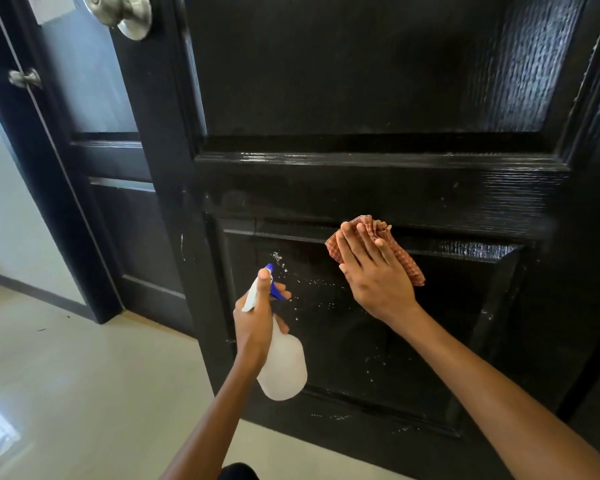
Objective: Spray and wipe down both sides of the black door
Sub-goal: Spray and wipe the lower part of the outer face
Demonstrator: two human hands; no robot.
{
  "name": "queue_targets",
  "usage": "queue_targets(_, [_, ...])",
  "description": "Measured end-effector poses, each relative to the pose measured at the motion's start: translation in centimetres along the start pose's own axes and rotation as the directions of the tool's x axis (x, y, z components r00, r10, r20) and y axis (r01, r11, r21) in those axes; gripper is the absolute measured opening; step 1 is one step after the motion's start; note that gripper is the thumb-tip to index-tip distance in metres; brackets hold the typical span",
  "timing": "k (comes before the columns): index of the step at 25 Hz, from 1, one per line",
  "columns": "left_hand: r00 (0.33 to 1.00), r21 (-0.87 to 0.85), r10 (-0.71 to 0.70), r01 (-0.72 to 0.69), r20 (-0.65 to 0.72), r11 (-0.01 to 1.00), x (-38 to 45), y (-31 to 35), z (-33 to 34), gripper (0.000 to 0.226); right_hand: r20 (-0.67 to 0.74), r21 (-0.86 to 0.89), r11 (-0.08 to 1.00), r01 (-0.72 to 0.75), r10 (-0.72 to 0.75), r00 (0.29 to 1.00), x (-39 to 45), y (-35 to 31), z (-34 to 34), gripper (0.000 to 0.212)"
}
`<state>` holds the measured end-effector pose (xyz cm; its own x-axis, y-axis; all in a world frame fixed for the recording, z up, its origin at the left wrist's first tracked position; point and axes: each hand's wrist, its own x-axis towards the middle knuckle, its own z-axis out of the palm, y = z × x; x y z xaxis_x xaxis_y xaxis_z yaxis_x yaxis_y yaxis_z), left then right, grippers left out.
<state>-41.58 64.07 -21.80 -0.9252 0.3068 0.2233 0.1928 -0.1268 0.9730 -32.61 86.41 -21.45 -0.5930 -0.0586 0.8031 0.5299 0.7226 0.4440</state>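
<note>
The black door [361, 81] fills the view straight ahead, its lower panel speckled with spray droplets [312, 282]; the left hand [257, 320] has its fingers closed around a white spray bottle [283, 368], and the right hand [374, 271] presses a checked cloth [378, 233] flat against the panel with fingers spread. Unwiped droplets could run down onto the pale floor [66, 375], and the recessed panel edges could trap liquid. A silver knob [125, 12] sits above left, nothing blocking the wiping.

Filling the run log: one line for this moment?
left hand: spray bottle | right hand: cloth on black door | droplets unwiped
</note>
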Motion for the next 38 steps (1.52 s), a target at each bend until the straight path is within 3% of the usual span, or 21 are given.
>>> queue_targets(5, [0.999, -0.006, -0.006, 0.006, 0.036, 1.0, 0.0, 0.2, 0.6, 0.048, 0.043, 0.007, 0.991, 0.137, -0.137, 0.99, 0.5, 1.2, 0.2, 0.064])
queue_targets(11, [1.0, -0.023, -0.003, 0.003, 0.028, 1.0, 0.7, -0.2, -0.5, 0.053, 0.023, 0.148, 0.988, -0.051, 0.048, 0.999, 0.7, 0.6, 0.0, 0.065])
queue_targets(13, [1.0, -0.024, 0.003, -0.003, 0.008, 1.0, 1.3, -0.1, -1.1, 0.053, 0.007, 0.155, 0.987, -0.049, 0.049, 0.999, 1.2, -0.4, 0.5, 0.065])
queue_targets(25, [0.972, 0.045, 0.125, -0.118, -0.2, 0.992, 6.1, 2.6, -7.4, 0.054, -0.054, 0.249, 0.954, 0.169, -0.16, 0.986, 17.9, -15.8, 3.0, 0.067])
queue_targets(29, [0.954, 0.037, 0.154, -0.149, -0.258, 0.988, 7.5, 3.1, -10.5, 0.061, -0.052, 0.177, 0.942, 0.286, -0.282, 0.958, 25.3, -21.2, 2.7, 0.066])
queue_targets(33, [0.938, 0.035, 0.173, -0.171, -0.3, 0.985, 8.8, 2.7, -12.6, 0.067, -0.03, 0.147, 0.903, 0.403, -0.403, 0.915, 29.9, -23.1, 2.5, 0.062])
queue_targets(38, [0.947, 0.054, 0.14, -0.13, -0.29, 0.99, 10.2, 1.8, -13.4, 0.062, -0.112, 0.069, 0.838, 0.542, -0.533, 0.838, 25.6, -19.4, 4.1, 0.056])
